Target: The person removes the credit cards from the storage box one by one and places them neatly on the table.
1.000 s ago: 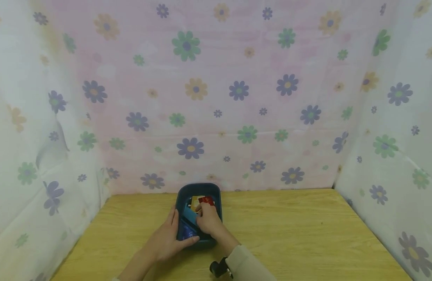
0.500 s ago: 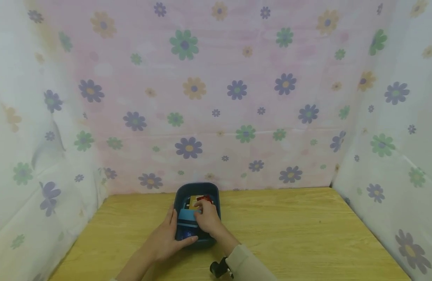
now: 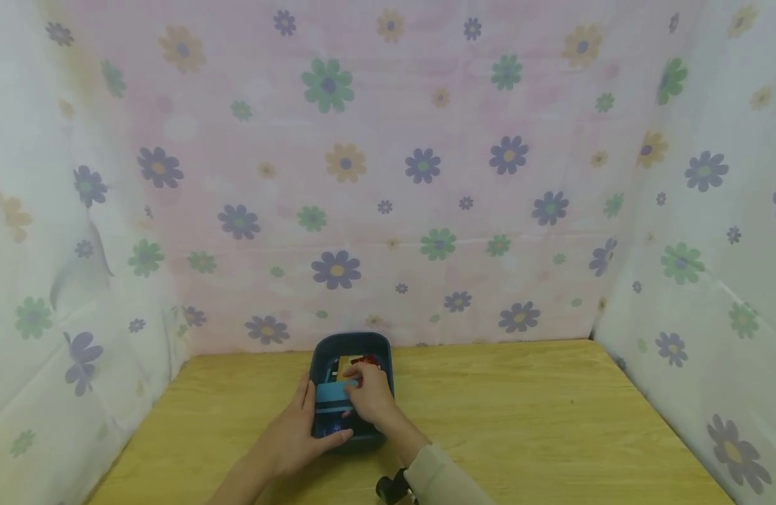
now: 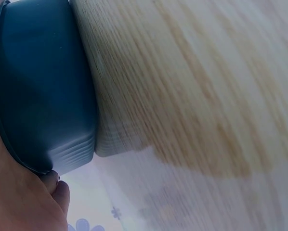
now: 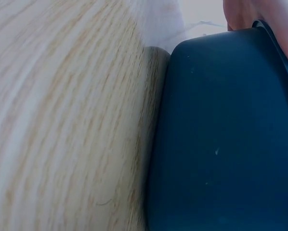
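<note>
Fingers, right: my right hand (image 3: 370, 401) reaches into the dark blue tub (image 3: 383, 351), fingertips pinching the far right edge of a light blue card (image 3: 333, 393).
Fingers, left: my left hand (image 3: 294, 438) lies against the tub's left wall, fingers fairly straight, thumb hooked along the near rim.
Card position: inside the tub, near half, just left of my right fingertips.
Long axis: runs left to right across the tub.
Behind it: yellow and red cards (image 3: 352, 362), toward the far wall.
Nearer hand: right.
Base: tub sits on the wooden table (image 3: 526, 414).

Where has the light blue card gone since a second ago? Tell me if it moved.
Yes. The light blue card, pinched by the right hand, turned from slanted to level across the dark blue tray.
</note>
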Demonstrator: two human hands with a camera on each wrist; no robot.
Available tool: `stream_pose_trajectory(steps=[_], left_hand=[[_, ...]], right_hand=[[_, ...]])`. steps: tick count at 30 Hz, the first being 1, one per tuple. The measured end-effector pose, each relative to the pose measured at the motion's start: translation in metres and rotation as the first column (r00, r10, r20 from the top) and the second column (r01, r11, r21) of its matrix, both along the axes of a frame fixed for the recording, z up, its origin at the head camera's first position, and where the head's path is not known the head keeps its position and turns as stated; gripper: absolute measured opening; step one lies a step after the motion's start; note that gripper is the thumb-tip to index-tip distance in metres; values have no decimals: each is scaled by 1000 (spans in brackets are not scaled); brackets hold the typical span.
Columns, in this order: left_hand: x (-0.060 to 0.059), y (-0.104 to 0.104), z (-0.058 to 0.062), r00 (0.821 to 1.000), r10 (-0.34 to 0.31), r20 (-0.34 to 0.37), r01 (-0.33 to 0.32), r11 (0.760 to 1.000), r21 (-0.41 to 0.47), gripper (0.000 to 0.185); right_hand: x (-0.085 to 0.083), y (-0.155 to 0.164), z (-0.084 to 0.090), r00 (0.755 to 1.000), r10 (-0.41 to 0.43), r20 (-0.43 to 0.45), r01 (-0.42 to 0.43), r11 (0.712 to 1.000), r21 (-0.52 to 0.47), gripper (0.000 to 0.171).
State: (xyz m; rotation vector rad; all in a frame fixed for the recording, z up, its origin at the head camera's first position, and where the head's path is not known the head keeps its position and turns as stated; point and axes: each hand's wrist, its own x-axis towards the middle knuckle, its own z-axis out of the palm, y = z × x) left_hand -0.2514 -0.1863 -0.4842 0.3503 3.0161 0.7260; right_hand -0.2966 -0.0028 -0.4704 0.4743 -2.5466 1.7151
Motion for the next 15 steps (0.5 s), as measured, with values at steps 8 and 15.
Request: stream_pose_trajectory(steps=[8, 15], left_hand=[[-1, 0, 2, 1000, -2, -9, 2, 1000, -6, 127], [2, 1, 2, 1000, -10, -5, 10, 1000, -9, 126]], right_hand=[[-4, -3, -2, 1000, -3, 27, 7, 990, -138, 34], [0, -2, -4, 1000, 2, 20, 0, 991, -132, 34]])
